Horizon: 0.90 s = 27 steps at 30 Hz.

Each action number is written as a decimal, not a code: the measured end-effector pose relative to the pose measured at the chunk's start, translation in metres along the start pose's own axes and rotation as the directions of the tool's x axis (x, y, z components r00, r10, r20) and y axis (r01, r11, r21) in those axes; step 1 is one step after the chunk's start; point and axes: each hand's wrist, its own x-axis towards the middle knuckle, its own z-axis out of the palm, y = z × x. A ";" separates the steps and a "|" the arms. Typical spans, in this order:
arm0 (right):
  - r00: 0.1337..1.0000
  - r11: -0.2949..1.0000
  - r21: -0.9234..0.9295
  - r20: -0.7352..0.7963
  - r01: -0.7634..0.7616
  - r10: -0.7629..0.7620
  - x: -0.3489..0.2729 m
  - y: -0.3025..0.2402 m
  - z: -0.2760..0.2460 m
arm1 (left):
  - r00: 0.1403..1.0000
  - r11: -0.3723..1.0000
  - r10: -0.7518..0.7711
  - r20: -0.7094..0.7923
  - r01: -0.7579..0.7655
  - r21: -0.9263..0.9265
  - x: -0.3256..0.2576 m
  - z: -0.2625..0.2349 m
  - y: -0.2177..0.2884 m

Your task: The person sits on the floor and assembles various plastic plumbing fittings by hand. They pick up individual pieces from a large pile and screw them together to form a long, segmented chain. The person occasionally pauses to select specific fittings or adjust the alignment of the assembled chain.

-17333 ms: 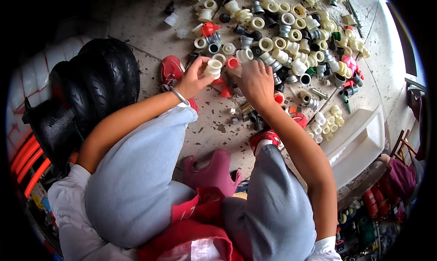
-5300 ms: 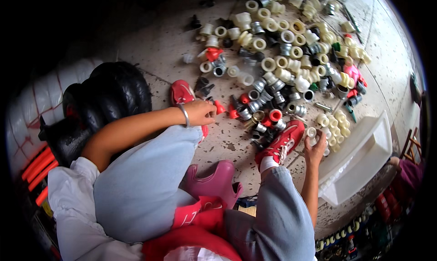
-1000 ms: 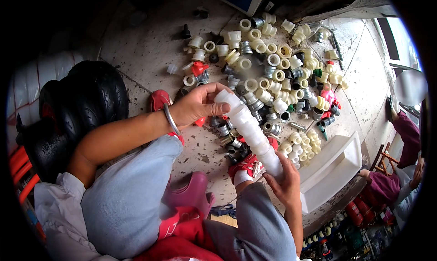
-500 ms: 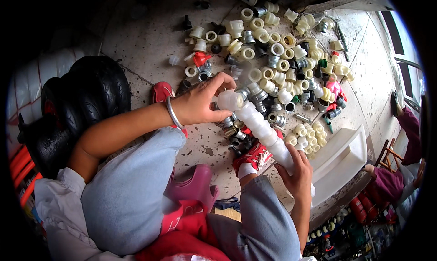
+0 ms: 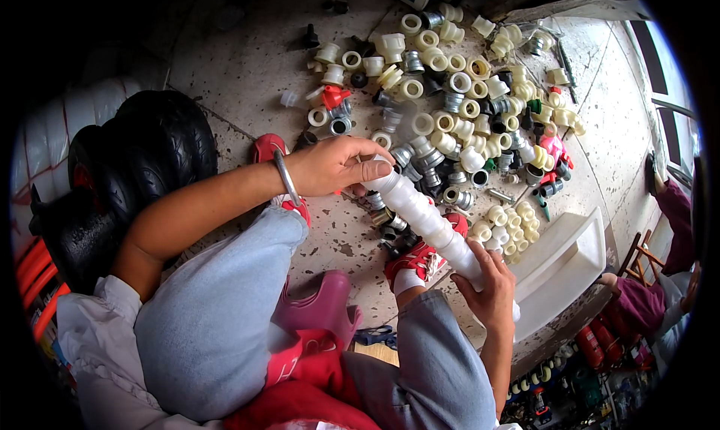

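A long stick of white plastic pipe fittings (image 5: 425, 218), joined end to end, slants between my hands above the floor. My left hand (image 5: 334, 164), with a silver bangle on its wrist, pinches the fitting at the far upper end between thumb and fingers. Around the lower end, my right hand (image 5: 490, 286) is wrapped, with its fingers on the far side. Beyond the stick spreads a loose pile of cream plastic fittings (image 5: 451, 126), mixed with grey metal couplings (image 5: 427, 157) and black ones. A red fitting (image 5: 334, 97) lies at the pile's left side.
A white plastic tray (image 5: 559, 272) stands right of my right hand. Nearby lies a small cluster of cream fittings (image 5: 514, 229). Black tyres (image 5: 154, 148) are stacked at left. A pink plastic stool (image 5: 319, 310) sits between my legs. Another person's sleeve (image 5: 637, 310) shows at the right edge.
The white fitting in my left hand has moved from beside the stick's upper end onto it, in line with the rest. My right hand has stayed nearly in place.
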 end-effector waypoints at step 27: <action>0.995 0.995 0.073 0.075 -0.073 0.067 -0.002 0.000 0.010 | 0.962 0.968 -0.170 -0.216 0.204 0.145 -0.004 0.011 0.000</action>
